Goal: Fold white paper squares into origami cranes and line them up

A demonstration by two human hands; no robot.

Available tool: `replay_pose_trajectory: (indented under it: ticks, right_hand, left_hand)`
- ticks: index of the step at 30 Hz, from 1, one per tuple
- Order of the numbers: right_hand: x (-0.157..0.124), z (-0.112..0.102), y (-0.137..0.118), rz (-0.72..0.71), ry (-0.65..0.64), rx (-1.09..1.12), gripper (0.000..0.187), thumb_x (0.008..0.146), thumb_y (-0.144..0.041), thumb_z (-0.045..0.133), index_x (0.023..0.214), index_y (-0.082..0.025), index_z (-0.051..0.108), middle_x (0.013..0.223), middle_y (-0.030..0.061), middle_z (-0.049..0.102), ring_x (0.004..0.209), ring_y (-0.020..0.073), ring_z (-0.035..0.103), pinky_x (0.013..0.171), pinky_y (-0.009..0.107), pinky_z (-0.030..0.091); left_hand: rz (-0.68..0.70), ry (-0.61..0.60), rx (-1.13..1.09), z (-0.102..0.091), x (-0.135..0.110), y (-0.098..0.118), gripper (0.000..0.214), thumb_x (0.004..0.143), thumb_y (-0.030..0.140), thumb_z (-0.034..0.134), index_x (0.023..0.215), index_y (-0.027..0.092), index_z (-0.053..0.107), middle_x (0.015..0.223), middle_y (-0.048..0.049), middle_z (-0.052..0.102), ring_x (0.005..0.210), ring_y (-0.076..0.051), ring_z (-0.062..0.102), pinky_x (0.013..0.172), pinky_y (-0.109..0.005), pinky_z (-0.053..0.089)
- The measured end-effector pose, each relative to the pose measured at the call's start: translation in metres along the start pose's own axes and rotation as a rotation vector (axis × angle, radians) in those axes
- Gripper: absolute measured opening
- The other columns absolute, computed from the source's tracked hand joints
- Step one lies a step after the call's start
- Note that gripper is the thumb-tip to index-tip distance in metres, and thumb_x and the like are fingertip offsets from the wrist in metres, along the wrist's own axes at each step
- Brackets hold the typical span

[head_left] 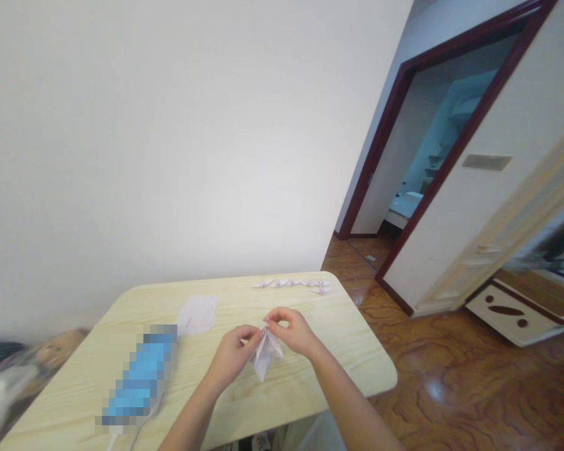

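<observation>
A partly folded piece of white paper hangs between my two hands above the table, its pointed lower end toward me. My left hand pinches it at its upper left side, thumb against fingers. At the top tip, my right hand has thumb and forefinger closed on the paper. The fingertips of both hands nearly meet there. Behind them, a row of small folded paper pieces lies along the far edge of the table, with one more folded piece just in front of its right end.
On the pale wooden table lie white paper sheets and a blurred-out blue device with a white cable. A white wall stands behind the table. To the right are a doorway, wooden floor and a low cabinet.
</observation>
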State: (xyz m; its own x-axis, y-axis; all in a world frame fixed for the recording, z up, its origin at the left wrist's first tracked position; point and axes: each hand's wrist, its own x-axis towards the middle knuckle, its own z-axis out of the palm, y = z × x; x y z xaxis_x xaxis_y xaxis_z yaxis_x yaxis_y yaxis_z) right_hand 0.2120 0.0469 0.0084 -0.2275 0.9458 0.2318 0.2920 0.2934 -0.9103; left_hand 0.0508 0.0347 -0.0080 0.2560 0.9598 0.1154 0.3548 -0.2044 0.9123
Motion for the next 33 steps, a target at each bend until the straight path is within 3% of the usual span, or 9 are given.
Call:
replay_pose_trajectory:
  ticks: [8,14,18,27,33]
  right_hand:
    - [0.0,0.0008,-0.0014,-0.002,0.037,0.01,0.01,0.07,-0.015,0.053,0.074,-0.016,0.062,0.069,-0.0002,0.061,0.066,0.0116,0.056,0.065,0.023,0.045]
    - [-0.0011,0.0014,-0.0036,-0.017,0.03,0.013,0.009,0.069,-0.014,0.052,0.07,-0.016,0.061,0.066,-0.001,0.059,0.065,0.0111,0.055,0.064,0.023,0.044]
    - [-0.0018,0.0001,-0.0035,-0.053,0.024,-0.013,0.01,0.069,-0.015,0.054,0.074,-0.016,0.062,0.068,-0.0002,0.061,0.066,0.0115,0.056,0.066,0.023,0.044]
    - [-0.005,0.0023,-0.0039,-0.108,0.053,-0.09,0.011,0.074,-0.018,0.051,0.071,-0.016,0.061,0.066,-0.0002,0.06,0.065,0.012,0.055,0.064,0.022,0.043]
    - [-0.0045,0.0048,0.0021,-0.063,0.095,-0.027,0.022,0.081,-0.026,0.045,0.069,-0.016,0.06,0.065,0.0007,0.059,0.066,0.0121,0.054,0.062,0.022,0.042]
  left_hand:
    - [0.013,-0.006,0.008,0.0027,-0.0019,-0.0016,0.029,0.076,0.04,0.047,0.071,0.016,0.064,0.071,-0.0044,0.065,0.066,-0.017,0.058,0.056,-0.024,0.043]
    - [0.092,0.14,0.126,-0.001,-0.0011,-0.0038,0.022,0.073,0.038,0.052,0.07,0.019,0.063,0.077,-0.0049,0.062,0.077,-0.019,0.057,0.064,-0.029,0.044]
    - [0.105,0.141,0.15,-0.0034,-0.0024,-0.0021,0.022,0.074,0.038,0.051,0.071,0.019,0.064,0.076,-0.0047,0.061,0.077,-0.019,0.056,0.064,-0.03,0.044]
    - [0.183,0.13,0.151,-0.0049,-0.005,-0.0002,0.019,0.075,0.033,0.051,0.067,0.019,0.061,0.074,-0.0045,0.059,0.077,-0.019,0.055,0.076,-0.034,0.043]
    - [0.191,0.186,0.17,-0.0033,-0.007,0.0023,0.017,0.073,0.031,0.052,0.066,0.018,0.061,0.074,-0.0044,0.059,0.076,-0.019,0.055,0.075,-0.034,0.043]
